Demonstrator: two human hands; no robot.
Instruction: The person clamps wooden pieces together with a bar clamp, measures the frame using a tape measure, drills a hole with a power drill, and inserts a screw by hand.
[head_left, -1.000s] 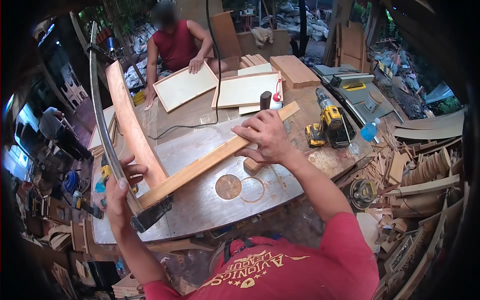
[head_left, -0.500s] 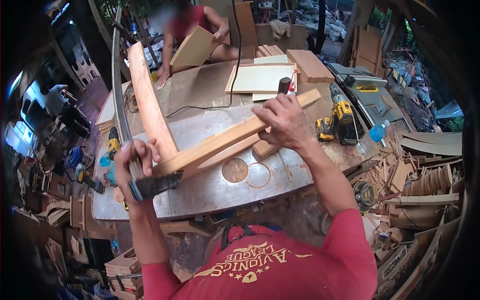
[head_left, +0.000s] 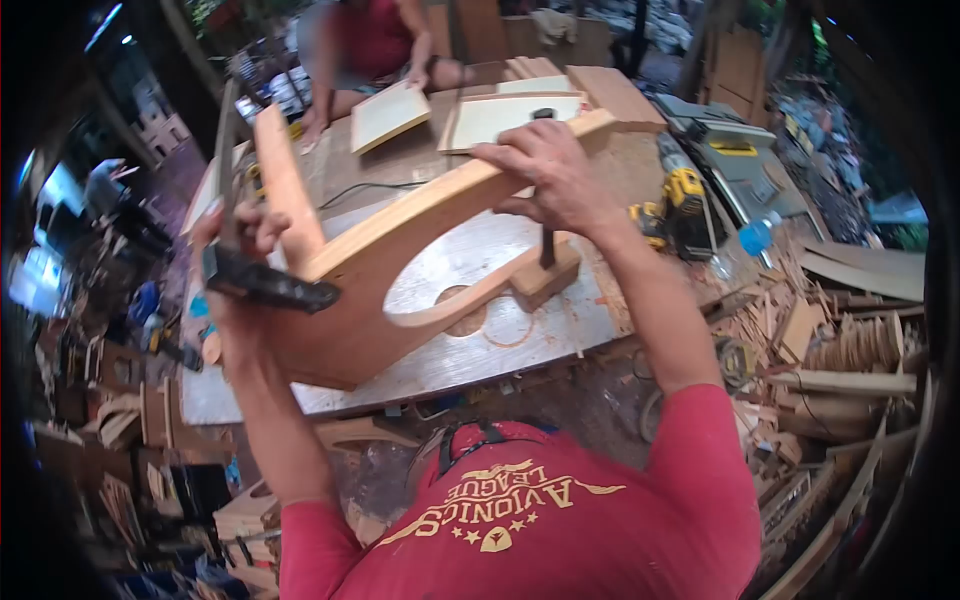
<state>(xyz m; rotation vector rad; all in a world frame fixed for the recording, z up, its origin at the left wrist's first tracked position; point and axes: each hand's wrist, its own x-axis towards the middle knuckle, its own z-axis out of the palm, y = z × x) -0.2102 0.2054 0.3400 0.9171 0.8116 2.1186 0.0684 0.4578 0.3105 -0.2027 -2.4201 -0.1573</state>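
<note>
My left hand (head_left: pixel 245 235) is closed round the metal bar of a bar clamp (head_left: pixel 270 285), whose black jaw reaches across the near end of a curved wooden piece (head_left: pixel 345 310). That piece is tilted up on edge and has a large oval opening. My right hand (head_left: pixel 555 175) grips its far upper edge, thumb beneath and fingers over the top. Behind the opening, a wooden block (head_left: pixel 545 280) with a dark upright rod rests on the table (head_left: pixel 420 385). A long plank (head_left: pixel 285 180) stands out beyond my left hand.
A yellow-black cordless drill (head_left: pixel 683 200) and a plastic bottle (head_left: pixel 750 240) are at the right. Across the table sits a person (head_left: pixel 385 45) holding a pale panel (head_left: pixel 390 120). Stacked boards (head_left: pixel 620 95) lie at the back; wood scraps (head_left: pixel 800 345) fill the right.
The curved wooden piece has tipped, so its broad face and opening now show. Both hands have moved up and left with it and the clamp. The other person's panel is lower.
</note>
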